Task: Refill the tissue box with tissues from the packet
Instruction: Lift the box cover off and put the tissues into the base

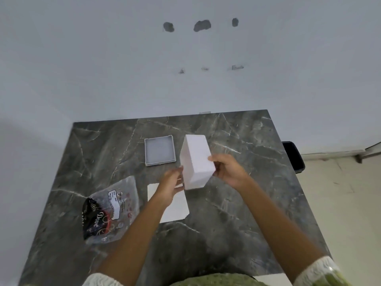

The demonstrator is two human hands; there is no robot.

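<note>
I hold a plain white tissue box (195, 157) tilted just above the table, one long side facing up. My right hand (228, 170) grips its right side with thumb on top. My left hand (171, 182) touches its lower left edge with the fingertips. Below my left hand, a flat white stack of tissues (177, 209) lies on the table, partly hidden by my wrist. The crumpled clear plastic packet (111, 209) with a black printed end lies at the left. A shallow grey square lid (159, 150) sits open side up, just left of the box.
Everything rests on a dark grey marbled table (237, 213) set against a white wall. A black object (292, 155) sticks out past the table's right edge. Pale floor shows at the right.
</note>
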